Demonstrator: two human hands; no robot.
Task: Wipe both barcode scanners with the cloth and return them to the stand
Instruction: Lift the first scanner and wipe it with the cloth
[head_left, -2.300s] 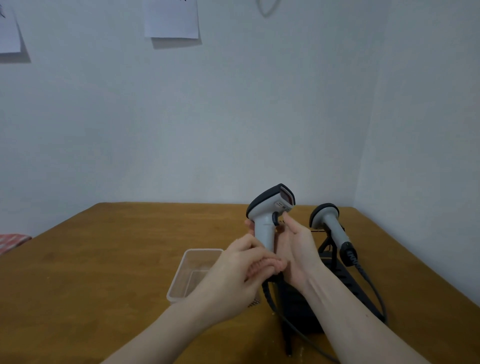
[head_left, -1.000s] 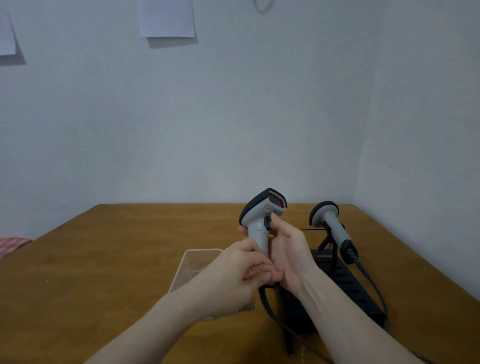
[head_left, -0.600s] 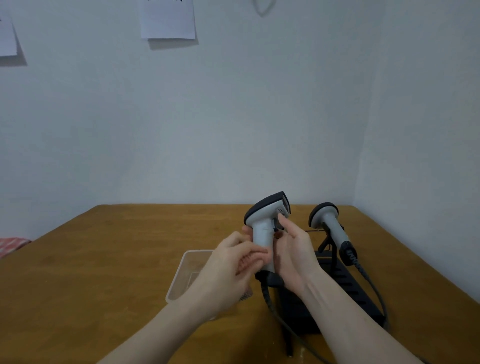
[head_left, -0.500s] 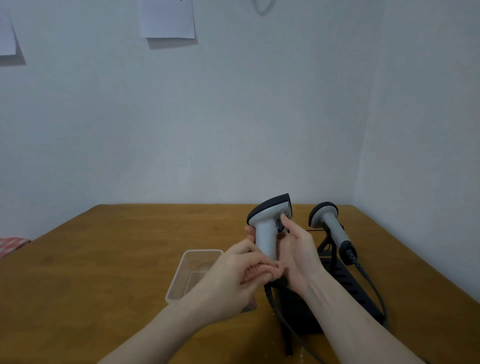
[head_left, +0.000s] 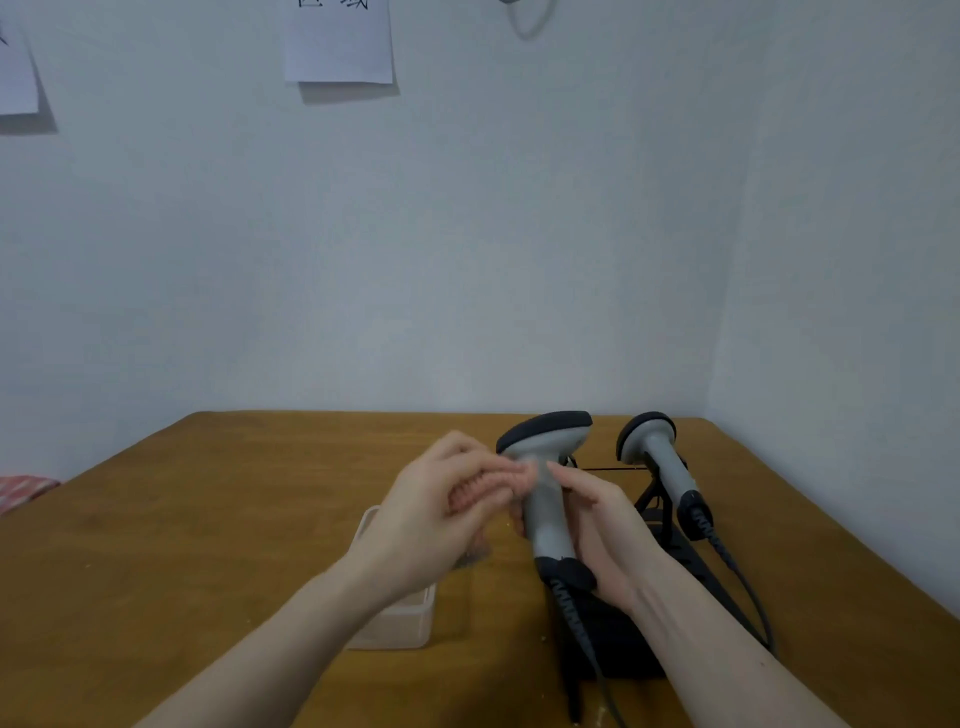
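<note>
1. The right hand (head_left: 597, 525) grips the handle of one scanner (head_left: 545, 467), upright above the bench (head_left: 208, 519).
2. The left hand (head_left: 441, 504) pinches a pink cloth (head_left: 478, 491), probably touching the scanner.
3. The second scanner (head_left: 657, 462) rests on the stand (head_left: 654, 504).

My right hand (head_left: 597, 525) holds a grey scanner (head_left: 545, 483) upright; my left hand (head_left: 441, 509) presses a pink cloth (head_left: 475, 491) against it above the bench (head_left: 208, 519).

Only cut-off black strokes show on the paper sheet (head_left: 338, 39) on the wall; nothing is readable.
</note>
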